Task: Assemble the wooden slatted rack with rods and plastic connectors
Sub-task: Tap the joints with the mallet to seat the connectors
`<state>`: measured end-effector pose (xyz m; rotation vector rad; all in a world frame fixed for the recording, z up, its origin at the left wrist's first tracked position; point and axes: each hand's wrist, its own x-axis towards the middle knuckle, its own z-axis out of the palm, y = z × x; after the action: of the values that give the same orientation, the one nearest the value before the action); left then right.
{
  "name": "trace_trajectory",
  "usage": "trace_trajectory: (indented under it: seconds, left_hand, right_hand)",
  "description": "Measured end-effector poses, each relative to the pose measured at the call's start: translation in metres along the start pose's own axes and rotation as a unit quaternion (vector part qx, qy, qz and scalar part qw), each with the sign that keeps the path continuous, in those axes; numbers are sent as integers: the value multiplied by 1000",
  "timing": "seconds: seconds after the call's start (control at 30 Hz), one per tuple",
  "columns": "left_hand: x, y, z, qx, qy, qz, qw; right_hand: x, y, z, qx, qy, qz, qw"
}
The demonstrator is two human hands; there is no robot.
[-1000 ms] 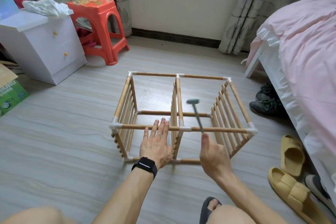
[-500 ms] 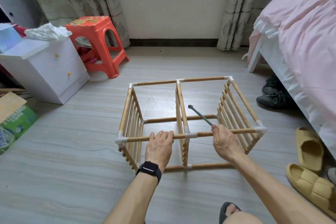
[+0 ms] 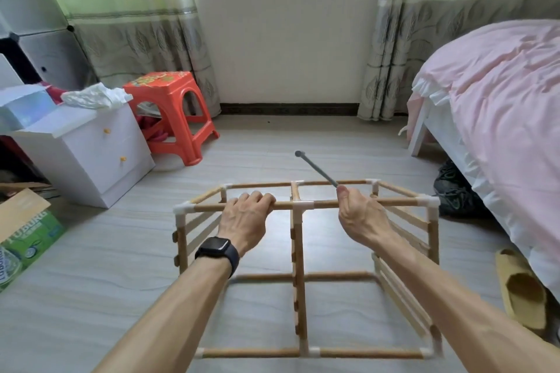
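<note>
The wooden slatted rack [image 3: 298, 266] stands on the floor in front of me, a box of wooden rods joined by white plastic connectors [image 3: 303, 205], with slatted panels at both ends and in the middle. My left hand [image 3: 246, 219], a dark watch on its wrist, grips the near top rod left of the middle connector. My right hand [image 3: 360, 218] is over the same rod to the right and holds a small grey hammer [image 3: 316, 168], whose head points up and away.
A white drawer unit [image 3: 91, 154] and an orange plastic stool [image 3: 172, 112] stand at the back left. A green cardboard box [image 3: 24, 239] lies at the far left. The pink bed [image 3: 497, 118] fills the right side, with shoes [image 3: 454, 194] and a yellow slipper [image 3: 522, 288] beside it.
The rack has been tipped up and drawn closer, so its near top rod is now raised. My left hand went from resting flat to gripping that rod. The hammer swung up.
</note>
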<state>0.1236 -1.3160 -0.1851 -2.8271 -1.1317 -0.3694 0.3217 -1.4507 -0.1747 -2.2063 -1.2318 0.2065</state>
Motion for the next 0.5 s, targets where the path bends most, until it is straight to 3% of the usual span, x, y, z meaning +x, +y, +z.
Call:
trace_trajectory:
  seconds: [0.23,0.5]
  left_hand:
    - [39,-1,14,-17,-52,-26,998]
    - [74,-6,73,-46,-93,-50,993]
  right_hand:
    - [51,12,9,-73,-20,1,997]
    - [93,47,51,-61,-71,37,995]
